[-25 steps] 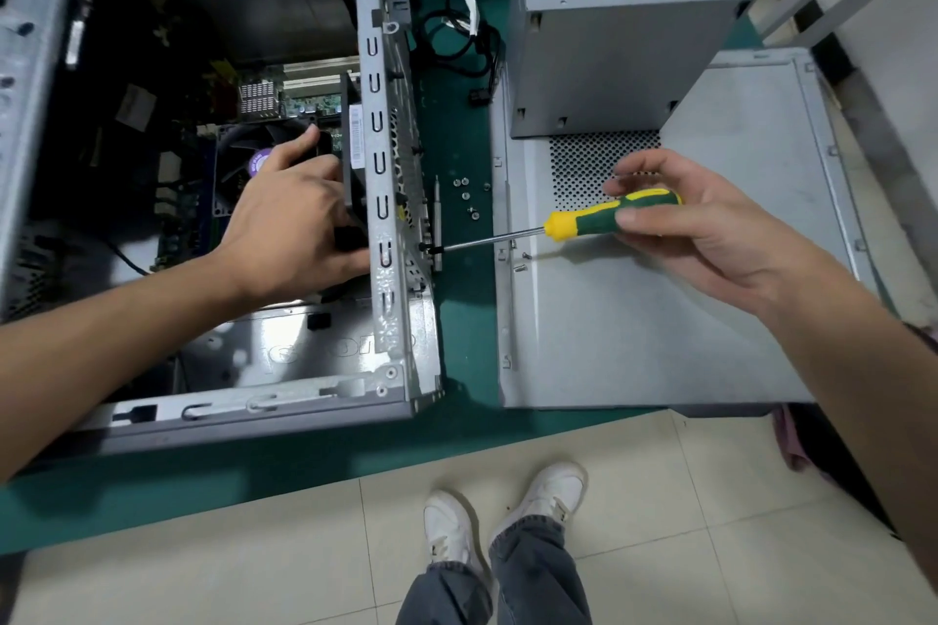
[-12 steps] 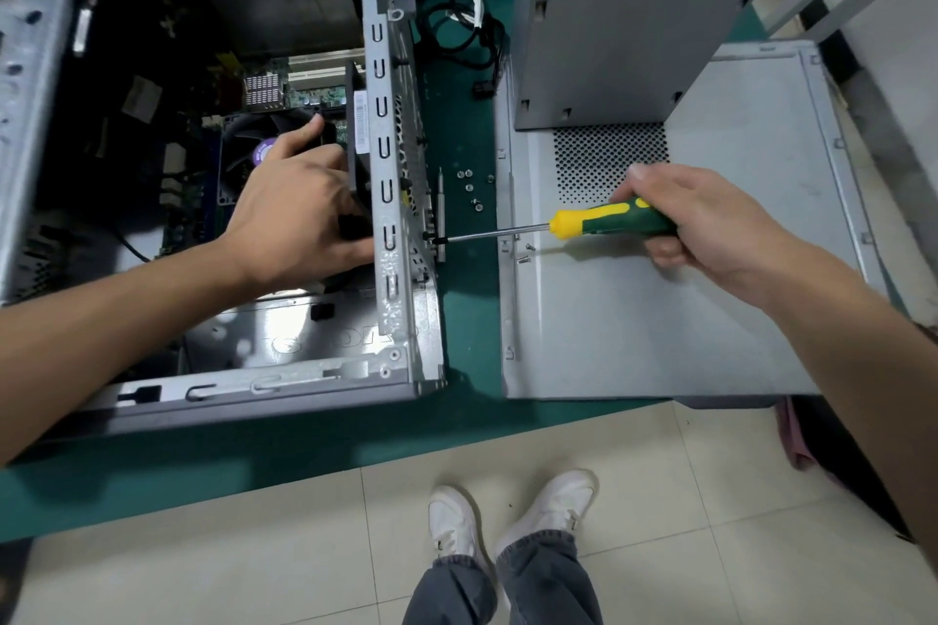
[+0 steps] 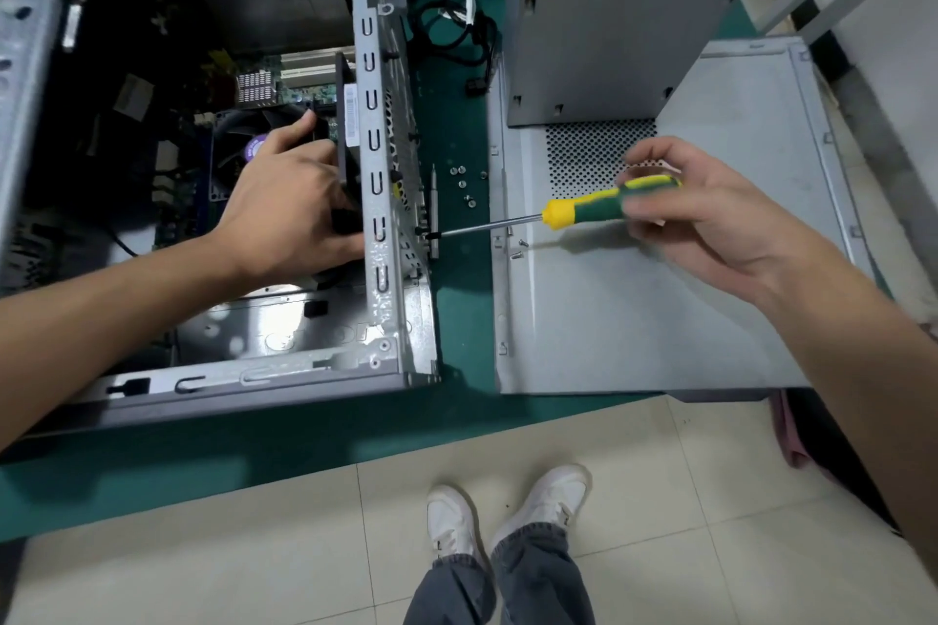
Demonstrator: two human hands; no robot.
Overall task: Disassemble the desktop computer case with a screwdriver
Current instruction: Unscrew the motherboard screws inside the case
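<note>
Step in hand: backing out rear-fan screw. Case (image 3: 378, 198) lies open on bench, left of removed side panel (image 3: 660, 310). R hand (image 3: 710, 218) pinches screwdriver (image 3: 599, 209) handle w/ fingertips, tip on screw at rear wall. L hand (image 3: 289, 213) inside case grips black fan (image 3: 347, 157). Next, prob.: keep tip seated, support fan as screw frees.

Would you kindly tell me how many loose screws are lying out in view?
6 at least: four loose screws on the green mat at; two on the side panel at. Others may be hidden.
</note>
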